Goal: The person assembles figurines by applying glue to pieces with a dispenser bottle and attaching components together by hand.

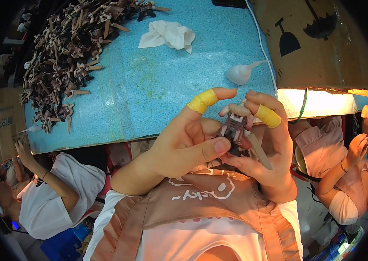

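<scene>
Close to my chest, over the table's near edge, both hands hold one small toy figurine [234, 126]. It has a dark brown and black body, pale parts at the top and a flat tan blade-like piece pointing down to the right. My left hand [188, 135] grips it from the left, thumb across its lower front, index finger stretched past its top. My right hand [275, 143] pinches it from the right, with fingertips near the top and thumb below. Yellow tape wraps an index finger on each hand. The figurine's back is hidden.
A large heap of similar figurines [71, 48] covers the left of the blue tabletop [149, 104]. Beyond my hands lie a white squeeze bottle [240, 74] and a crumpled white cloth [168, 35]. A cardboard box [323, 56] stands right. People work on both sides.
</scene>
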`<state>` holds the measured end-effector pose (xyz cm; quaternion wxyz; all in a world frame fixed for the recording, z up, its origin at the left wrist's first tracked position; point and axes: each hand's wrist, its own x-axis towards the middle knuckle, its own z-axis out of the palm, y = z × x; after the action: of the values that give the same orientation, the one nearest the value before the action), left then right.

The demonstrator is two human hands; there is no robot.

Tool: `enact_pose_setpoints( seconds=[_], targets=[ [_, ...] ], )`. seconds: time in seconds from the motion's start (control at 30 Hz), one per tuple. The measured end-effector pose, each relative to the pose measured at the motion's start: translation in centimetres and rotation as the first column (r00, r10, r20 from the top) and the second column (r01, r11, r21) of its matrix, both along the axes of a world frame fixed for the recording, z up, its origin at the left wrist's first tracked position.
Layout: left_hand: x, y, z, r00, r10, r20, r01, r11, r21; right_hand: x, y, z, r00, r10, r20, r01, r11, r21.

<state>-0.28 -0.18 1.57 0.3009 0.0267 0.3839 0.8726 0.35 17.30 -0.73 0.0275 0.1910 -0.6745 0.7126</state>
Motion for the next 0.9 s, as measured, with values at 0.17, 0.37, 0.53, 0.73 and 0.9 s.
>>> enact_pose_setpoints(
  seconds=[0.17,0.37,0.53,0.73,0.9],
  targets=[
    [0.2,-0.2,-0.6,1.0,-0.014,0.003,0.014,0.999,0.053,-0.6,1.0,-0.1,0.978,0.027,-0.207,0.02,0.975,0.222],
    [-1.2,-2.1,-0.8,0.997,-0.072,-0.016,0.067,0.974,-0.215,-0.2,-0.2,0.0,0.997,-0.074,-0.036,0.076,0.995,0.057],
    [-8.2,-6.8,2.5,0.972,-0.142,-0.185,-0.037,0.689,-0.724,-1.5,1.0,-0.2,0.925,-0.091,-0.369,0.303,0.762,0.572],
    [-19.8,-10.4,7.1,0.654,0.34,-0.676,-0.665,0.684,-0.299,-3.6,-0.9,-0.9,0.919,-0.04,-0.392,0.329,0.624,0.709],
    [-21.3,-10.4,0.9,0.454,-0.565,-0.689,-0.885,-0.199,-0.42,-3.4,-1.2,-1.7,0.906,-0.073,-0.418,0.363,0.642,0.676]
  ],
)
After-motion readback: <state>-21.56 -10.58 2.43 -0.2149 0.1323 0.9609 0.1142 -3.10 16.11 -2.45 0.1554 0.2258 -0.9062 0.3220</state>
